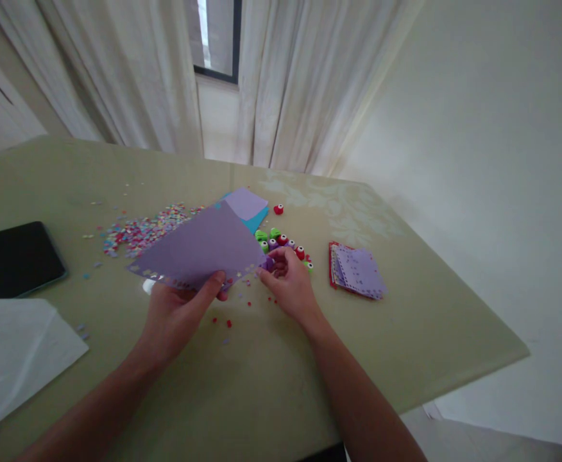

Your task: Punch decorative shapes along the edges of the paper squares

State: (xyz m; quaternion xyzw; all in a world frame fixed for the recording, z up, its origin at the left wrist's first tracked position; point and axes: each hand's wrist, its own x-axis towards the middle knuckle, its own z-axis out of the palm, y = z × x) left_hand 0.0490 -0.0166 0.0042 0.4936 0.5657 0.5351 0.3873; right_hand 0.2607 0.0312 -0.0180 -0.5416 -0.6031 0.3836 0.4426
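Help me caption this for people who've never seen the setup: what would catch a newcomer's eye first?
Probably the large purple sheet gripped by the left hand at centre. Next, the scattered multicoloured bits behind it, left, and the red googly-eyed piece alone beyond the right hand.

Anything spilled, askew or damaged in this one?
Mainly the loose paper bits: a multicoloured heap lies directly on the table, looking spilled, with red specks strayed near the left hand. One red eyed gadget sits apart from the cluster. No damage shows, though fine detail is blurred.
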